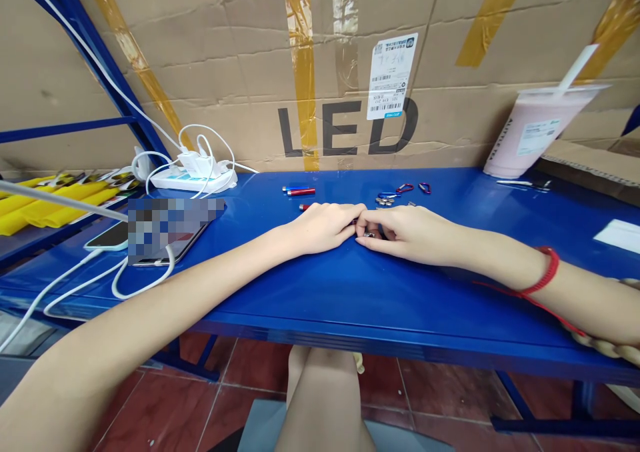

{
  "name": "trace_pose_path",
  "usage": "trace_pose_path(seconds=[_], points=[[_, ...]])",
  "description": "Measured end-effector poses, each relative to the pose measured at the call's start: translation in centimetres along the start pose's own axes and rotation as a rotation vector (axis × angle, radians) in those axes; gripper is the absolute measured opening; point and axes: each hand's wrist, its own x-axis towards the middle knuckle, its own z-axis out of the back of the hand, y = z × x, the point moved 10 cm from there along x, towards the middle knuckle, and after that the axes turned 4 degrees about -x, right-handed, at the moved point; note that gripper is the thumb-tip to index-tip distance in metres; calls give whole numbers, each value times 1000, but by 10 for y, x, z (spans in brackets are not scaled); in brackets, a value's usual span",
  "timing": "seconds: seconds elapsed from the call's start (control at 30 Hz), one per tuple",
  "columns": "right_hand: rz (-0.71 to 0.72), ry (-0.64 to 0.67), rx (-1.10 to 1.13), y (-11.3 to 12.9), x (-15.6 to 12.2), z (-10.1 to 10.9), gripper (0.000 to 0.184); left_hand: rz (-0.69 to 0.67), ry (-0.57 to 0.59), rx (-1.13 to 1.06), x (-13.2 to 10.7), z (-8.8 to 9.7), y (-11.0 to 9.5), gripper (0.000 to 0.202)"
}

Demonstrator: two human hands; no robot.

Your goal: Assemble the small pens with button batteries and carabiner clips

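Brown cardboard point(225, 72) printed with large black letters is stood beyond the fingers, at the back of the blue table point(310, 292); above the table the left hand point(320, 231) and the right hand point(405, 232) are brought together, fingertips meeting; the right fingers are curled, with thumb and forefinger bent around a small silvery piece point(369, 235), which is shown in the gap between them; whether it is pinched or merely lies there cannot be told, so much being hidden; the left fingers are held close together and pointed at the right fingertips, their grip likewise concealed; just beyond the left knuckles, a red tube point(303, 207) is partly covered; farther beyond, a second red tube point(303, 192) is laid beside a blue tube point(290, 188); beyond the right fingers, silvery discs point(385, 201) are gathered near a few small carabiners point(405, 188); well left of the fingers, a white power strip point(165, 179) is crowded with cables; well to their right, a plastic cup point(513, 122) of pink drink is set.
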Motion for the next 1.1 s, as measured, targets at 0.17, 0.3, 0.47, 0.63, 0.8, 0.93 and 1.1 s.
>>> trace_pose_path(seconds=[0.17,0.3,0.47,0.63,0.8,0.93,1.1], points=[[-8,3,-8,0,0,0,22,-28,-2,-7,0,0,-1,16],[-1,-2,-7,0,0,0,23,-23,2,3,1,-1,-1,16],[3,1,-17,0,-1,0,23,-22,1,10,2,-1,0,14],[3,-12,-42,-2,0,-1,24,-35,-9,3,2,-1,0,16],[-3,0,-49,-3,0,-2,20,-36,-3,10,3,-2,0,17],[8,-11,-58,-3,-1,-1,21,-40,2,27,3,-4,0,17],[26,-18,-64,-2,-1,0,22,-50,-7,37,3,-4,1,20]])
